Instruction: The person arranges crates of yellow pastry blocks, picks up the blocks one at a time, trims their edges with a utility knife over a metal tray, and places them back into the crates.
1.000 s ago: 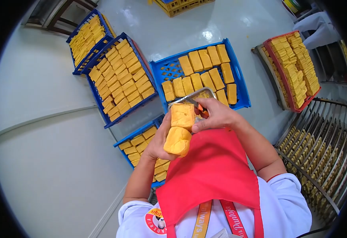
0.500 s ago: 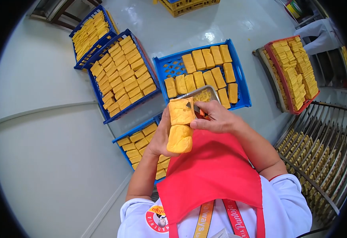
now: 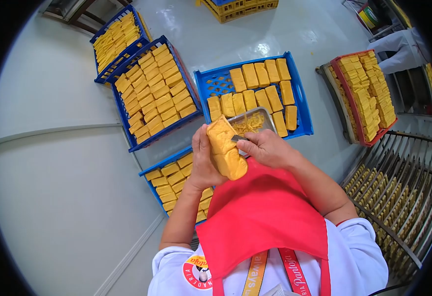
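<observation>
My left hand [image 3: 203, 163] is wrapped around a yellow bread loaf [image 3: 228, 153] with two rounded lobes, held tilted in front of the apron. In my right hand [image 3: 271, 148] is a small knife [image 3: 238, 138]; its short blade lies against the loaf's right edge, and the fingers cover its handle. Just beyond the loaf, a metal tray [image 3: 271, 124] holds thin yellow trimmings [image 3: 250, 123]. This tray rests at the near side of a light-blue crate [image 3: 304, 106], where several yellow loaves [image 3: 262, 74] lie in rows.
Dark-blue crates of loaves [image 3: 159, 93] stand at left, and another blue crate [image 3: 151, 181] is beside my left forearm. A red crate [image 3: 341, 93] of loaves is at right, near a person's light trouser leg [image 3: 398, 52]. A metal rack [image 3: 393, 197] stands at lower right.
The loaf has tilted, its lower end swinging right. The knife has turned so its blade crosses the loaf's right edge, and its orange handle is now covered. More of the trimmings shows.
</observation>
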`<state>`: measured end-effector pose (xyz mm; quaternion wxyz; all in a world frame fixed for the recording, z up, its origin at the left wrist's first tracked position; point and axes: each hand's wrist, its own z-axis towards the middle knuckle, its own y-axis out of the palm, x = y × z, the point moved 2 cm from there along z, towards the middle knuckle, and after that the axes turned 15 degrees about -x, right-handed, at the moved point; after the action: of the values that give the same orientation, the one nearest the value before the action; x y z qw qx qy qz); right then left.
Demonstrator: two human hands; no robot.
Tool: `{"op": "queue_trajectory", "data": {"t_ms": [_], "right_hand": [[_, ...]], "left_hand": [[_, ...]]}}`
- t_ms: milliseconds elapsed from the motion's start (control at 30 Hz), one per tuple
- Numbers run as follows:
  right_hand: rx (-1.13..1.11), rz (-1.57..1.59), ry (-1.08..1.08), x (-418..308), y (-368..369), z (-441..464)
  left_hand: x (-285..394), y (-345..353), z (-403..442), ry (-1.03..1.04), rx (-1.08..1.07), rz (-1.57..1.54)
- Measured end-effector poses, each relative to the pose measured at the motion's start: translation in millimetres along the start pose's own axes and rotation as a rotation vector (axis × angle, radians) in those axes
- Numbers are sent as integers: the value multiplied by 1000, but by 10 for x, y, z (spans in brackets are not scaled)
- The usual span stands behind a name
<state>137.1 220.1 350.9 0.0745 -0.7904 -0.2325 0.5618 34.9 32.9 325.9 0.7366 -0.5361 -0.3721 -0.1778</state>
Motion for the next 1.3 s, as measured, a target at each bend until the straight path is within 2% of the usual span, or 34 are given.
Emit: {"op": "queue_trajectory", "data": {"t_ms": [67, 100, 167, 267, 600, 667, 800, 1000, 1200, 1300], "right_hand": [[40, 276, 19, 121, 37, 52], [41, 275, 20, 112, -5, 55], [-17, 73, 226, 109, -99, 49], [12, -48, 252, 93, -125, 93], [7, -125, 249, 117, -78, 157], [-70, 33, 194, 137, -30, 174], [-94, 77, 222, 36, -57, 127], [8, 25, 203, 138, 21, 97], [66, 3, 264, 151, 13, 66], [0, 26, 295, 167, -40, 73]], "left_hand": [[-53, 15, -24, -3, 79, 210], [-48, 4, -28, -3, 80, 209], [-17, 8, -34, -24, -1, 467], [-60, 87, -67, 21, -21, 547], [-51, 70, -55, 47, -37, 580], [-48, 66, -43, 49, -35, 598], [-42, 63, -26, 29, -36, 598], [12, 51, 32, 35, -70, 626], [71, -4, 131, 21, -177, 578], [91, -39, 191, 0, -264, 452]]}}
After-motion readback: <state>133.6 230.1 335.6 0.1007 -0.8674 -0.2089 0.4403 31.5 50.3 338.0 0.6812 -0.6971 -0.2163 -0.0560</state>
